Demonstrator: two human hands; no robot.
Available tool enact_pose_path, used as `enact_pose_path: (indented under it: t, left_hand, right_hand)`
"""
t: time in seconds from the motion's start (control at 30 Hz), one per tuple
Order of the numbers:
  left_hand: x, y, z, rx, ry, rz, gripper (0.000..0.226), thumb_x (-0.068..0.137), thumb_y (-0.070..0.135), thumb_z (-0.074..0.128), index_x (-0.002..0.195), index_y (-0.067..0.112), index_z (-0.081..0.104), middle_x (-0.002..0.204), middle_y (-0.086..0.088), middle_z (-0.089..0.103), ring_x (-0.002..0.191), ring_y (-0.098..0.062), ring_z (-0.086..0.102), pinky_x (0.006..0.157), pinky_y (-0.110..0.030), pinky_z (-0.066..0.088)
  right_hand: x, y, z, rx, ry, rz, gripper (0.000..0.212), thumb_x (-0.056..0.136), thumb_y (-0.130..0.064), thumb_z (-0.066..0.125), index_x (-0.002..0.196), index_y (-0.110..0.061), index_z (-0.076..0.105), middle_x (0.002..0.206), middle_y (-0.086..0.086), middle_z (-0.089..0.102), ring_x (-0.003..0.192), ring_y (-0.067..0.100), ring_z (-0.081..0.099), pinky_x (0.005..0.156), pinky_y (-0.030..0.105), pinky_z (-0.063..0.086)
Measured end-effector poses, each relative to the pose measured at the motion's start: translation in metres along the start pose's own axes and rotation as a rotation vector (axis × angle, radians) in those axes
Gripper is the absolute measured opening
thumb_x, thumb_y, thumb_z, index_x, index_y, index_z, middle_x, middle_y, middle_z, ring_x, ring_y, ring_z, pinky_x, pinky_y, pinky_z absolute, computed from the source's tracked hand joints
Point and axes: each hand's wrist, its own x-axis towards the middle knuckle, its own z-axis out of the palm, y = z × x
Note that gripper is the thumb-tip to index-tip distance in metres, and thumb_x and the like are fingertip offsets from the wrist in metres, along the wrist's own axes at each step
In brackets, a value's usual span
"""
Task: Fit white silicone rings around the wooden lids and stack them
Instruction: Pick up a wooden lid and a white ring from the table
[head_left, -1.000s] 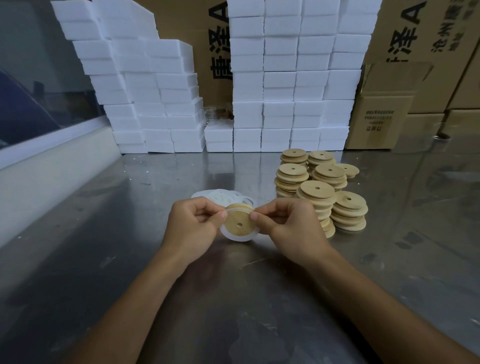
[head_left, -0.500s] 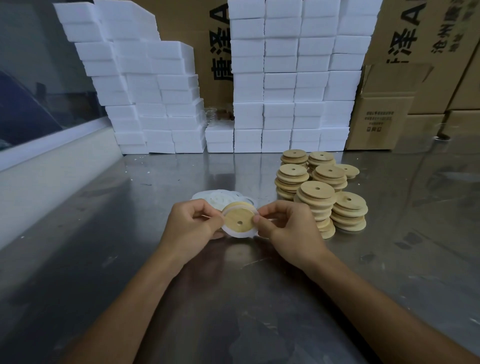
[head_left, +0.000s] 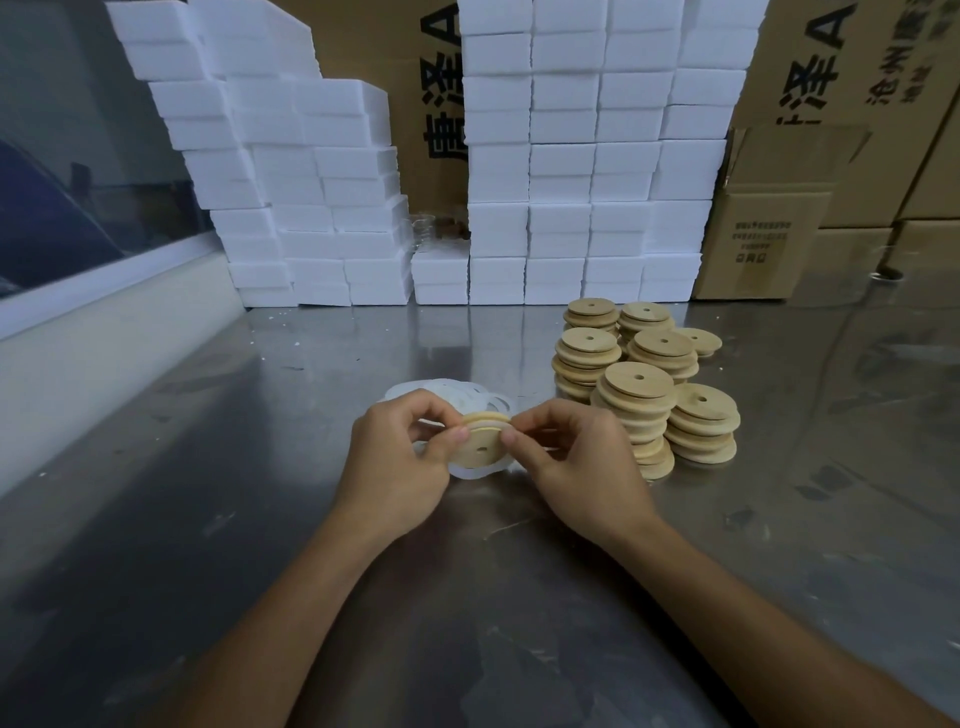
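**Head view: ring half seated on the lid you hold**

Head view shows you at the fitting step. Your left hand and right hand pinch the round, pale wooden lid with a centre hole from either side, fingers clamped on its rim just above the shiny steel table. The white silicone ring shows below the lid's lower edge, so it looks only partly seated; at the upper edge I cannot tell.

Next, I judge, you need to work the ring round the rim until it sits evenly, then carry the lid to a stack.

A loose heap of white silicone rings lies just behind your hands. The stacks of tan wooden lids stand just right of your right hand; the nearest leans and could topple if nudged. White foam blocks and brown cardboard cartons line the back, well apart.
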Motion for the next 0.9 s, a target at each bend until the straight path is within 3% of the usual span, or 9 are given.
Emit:
enact_pose_path:
  t: [0.17, 0.3, 0.43, 0.53, 0.67, 0.8, 0.9]
  left_hand:
    - [0.0000, -0.0019, -0.0001, -0.037, 0.012, -0.017, 0.032, 0.080, 0.000, 0.074, 0.064, 0.026, 0.063, 0.070, 0.012, 0.070, 0.066, -0.002, 0.068, 0.059, -0.009, 0.048]
    - [0.0000, -0.0051, 0.0005, -0.088, -0.005, -0.039, 0.031, 0.080, -0.001, 0.074, 0.065, 0.024, 0.064, 0.071, 0.006, 0.071, 0.069, -0.011, 0.070, 0.068, -0.028, 0.058]
    - [0.0001, -0.0076, 0.0018, -0.133, -0.001, -0.064, 0.031, 0.080, -0.003, 0.073, 0.065, 0.023, 0.065, 0.070, 0.006, 0.072, 0.067, -0.009, 0.070, 0.062, -0.023, 0.057]
    - [0.0001, -0.0092, 0.0021, -0.230, 0.021, -0.116, 0.028, 0.081, -0.006, 0.070, 0.067, 0.017, 0.066, 0.068, 0.003, 0.072, 0.066, -0.011, 0.071, 0.056, -0.022, 0.056]
    - [0.0003, -0.0067, 0.0036, -0.433, 0.037, -0.186, 0.023, 0.084, -0.010, 0.066, 0.069, 0.007, 0.063, 0.066, 0.001, 0.072, 0.066, -0.011, 0.071, 0.055, -0.024, 0.057]
    - [-0.0001, -0.0044, 0.0032, -0.497, 0.018, -0.175, 0.023, 0.085, -0.009, 0.066, 0.069, 0.008, 0.063, 0.069, 0.001, 0.072, 0.070, -0.012, 0.072, 0.057, -0.029, 0.059]
    - [-0.0006, -0.0068, 0.0014, -0.341, 0.024, -0.066, 0.030, 0.083, -0.003, 0.070, 0.068, 0.022, 0.067, 0.074, 0.003, 0.072, 0.078, -0.019, 0.072, 0.058, -0.034, 0.060]
  right_hand:
    - [0.0021, 0.0000, -0.0009, 0.057, -0.003, 0.076, 0.005, 0.084, -0.013, 0.076, 0.081, -0.015, 0.073, 0.074, -0.006, 0.073, 0.067, 0.001, 0.068, 0.059, 0.014, 0.051]
    - [0.0047, 0.0010, -0.0046, 0.098, 0.005, 0.143, 0.011, 0.082, -0.010, 0.077, 0.076, -0.019, 0.075, 0.071, -0.005, 0.074, 0.066, 0.006, 0.069, 0.060, 0.016, 0.053]
    - [0.0042, 0.0024, -0.0058, 0.096, 0.005, 0.128, 0.012, 0.082, -0.013, 0.078, 0.076, -0.023, 0.075, 0.073, -0.010, 0.074, 0.069, 0.006, 0.070, 0.063, 0.016, 0.055]
    - [0.0032, 0.0019, -0.0042, 0.112, -0.003, 0.131, 0.005, 0.084, -0.020, 0.077, 0.080, -0.021, 0.074, 0.075, -0.007, 0.074, 0.073, 0.008, 0.071, 0.067, 0.023, 0.058]
    - [0.0014, -0.0018, -0.0013, 0.293, 0.001, 0.190, 0.010, 0.088, -0.019, 0.072, 0.084, -0.011, 0.069, 0.084, 0.007, 0.074, 0.081, 0.025, 0.073, 0.069, 0.042, 0.062]
    - [0.0009, -0.0051, -0.0009, 0.370, 0.046, 0.191, 0.007, 0.088, -0.010, 0.071, 0.083, -0.007, 0.068, 0.084, 0.011, 0.074, 0.075, 0.028, 0.073, 0.064, 0.033, 0.061]
    - [0.0024, -0.0039, -0.0024, 0.243, 0.071, 0.127, 0.007, 0.088, -0.007, 0.071, 0.081, -0.007, 0.069, 0.078, 0.011, 0.073, 0.075, 0.029, 0.071, 0.069, 0.042, 0.062]
